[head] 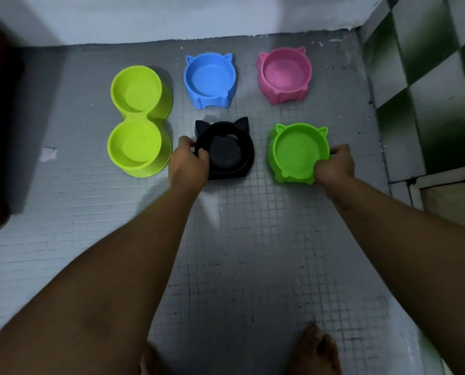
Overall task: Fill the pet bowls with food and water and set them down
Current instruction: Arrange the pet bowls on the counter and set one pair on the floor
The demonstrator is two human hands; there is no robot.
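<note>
Your left hand (189,161) grips left rim of black plastic cat-eared bowl (226,150), fingers curled over edge. Your right hand (334,163) grips right front rim of bright green plastic cat-eared bowl (296,151). Both bowls on grey small-tiled floor (239,239), near row. Behind them: blue cat-eared bowl (211,79), pink cat-eared bowl (284,74). Lime double bowl (139,120) at left. All bowls look empty.

Dim, cool light leaves a faint sheen on the tiled floor (217,212) at centre, heavy shadow at left, soft blur throughout, lines bowed near the edges.
</note>
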